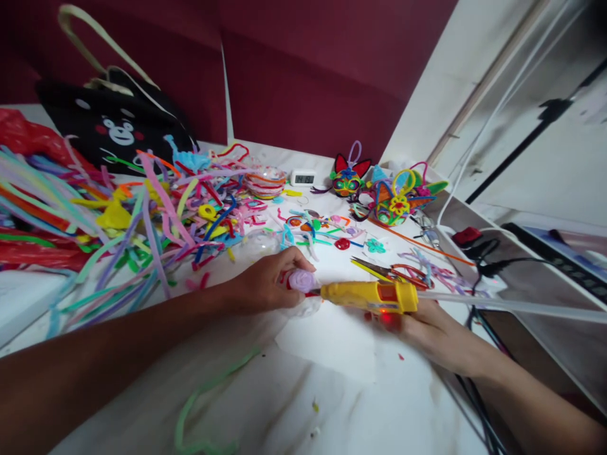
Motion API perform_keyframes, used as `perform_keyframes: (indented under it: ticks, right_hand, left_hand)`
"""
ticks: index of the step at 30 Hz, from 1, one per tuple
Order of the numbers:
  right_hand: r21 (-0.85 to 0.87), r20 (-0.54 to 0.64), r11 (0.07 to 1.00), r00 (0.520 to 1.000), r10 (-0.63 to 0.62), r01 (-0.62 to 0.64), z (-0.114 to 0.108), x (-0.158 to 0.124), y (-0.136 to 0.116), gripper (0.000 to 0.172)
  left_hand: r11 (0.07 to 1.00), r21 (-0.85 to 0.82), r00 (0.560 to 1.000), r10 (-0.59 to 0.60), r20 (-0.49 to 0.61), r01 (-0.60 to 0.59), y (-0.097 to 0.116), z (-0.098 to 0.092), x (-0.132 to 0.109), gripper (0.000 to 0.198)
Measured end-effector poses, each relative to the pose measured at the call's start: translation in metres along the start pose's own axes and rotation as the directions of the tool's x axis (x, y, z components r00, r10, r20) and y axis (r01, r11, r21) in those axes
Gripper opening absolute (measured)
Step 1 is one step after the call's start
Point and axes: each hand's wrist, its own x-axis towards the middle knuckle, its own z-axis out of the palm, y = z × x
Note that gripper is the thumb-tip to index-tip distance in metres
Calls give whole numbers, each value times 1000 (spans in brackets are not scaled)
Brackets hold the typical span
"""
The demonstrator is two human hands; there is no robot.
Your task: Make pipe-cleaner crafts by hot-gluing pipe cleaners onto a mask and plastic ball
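My left hand (268,281) is closed round a small craft piece with a lilac coiled pipe-cleaner rosette (302,280) on top. Some red and a clear, shiny part show beside the rosette; the rest is hidden by my fingers. In my right hand (417,325) is a yellow hot glue gun (370,296), its red light lit and a long translucent glue stick (512,304) reaching out of its back. The gun's nozzle points left, right at the edge of the craft piece; I cannot tell whether they touch. Beneath both lies a white sheet (327,351).
Scissors (379,270) with orange handles lie behind the glue gun. A big heap of coloured pipe cleaners (156,215) spreads over the left. Decorated balls (348,180), a small digital clock (303,178) and a black bag (118,126) stand at the back. Cables and a phone (515,338) are at right.
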Motion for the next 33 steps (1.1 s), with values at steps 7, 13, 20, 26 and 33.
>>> perform_keyframes:
  ticks: [7, 13, 20, 26, 33]
  right_hand:
    - [-24, -12, 1000, 1000, 18, -18, 1, -5, 6, 26]
    - [-39, -58, 998, 997, 49, -51, 0, -6, 13, 20]
    - [-37, -116, 992, 986, 117, -121, -1, -6, 22, 25]
    - [-50, -86, 990, 988, 127, -131, 1, -8, 24, 28]
    - [-81, -57, 992, 994, 88, -93, 2, -9, 16, 25]
  left_hand:
    - [1000, -6, 999, 28, -20, -28, -3, 2, -1, 37]
    - [999, 4, 998, 47, -36, -47, -1, 3, -1, 37]
    - [999, 4, 999, 39, -36, -39, -2, 2, 0, 38]
    - [1000, 1, 999, 28, -44, -28, -2, 3, 1, 39]
    - [1000, 4, 998, 27, -59, -27, 1, 2, -1, 40]
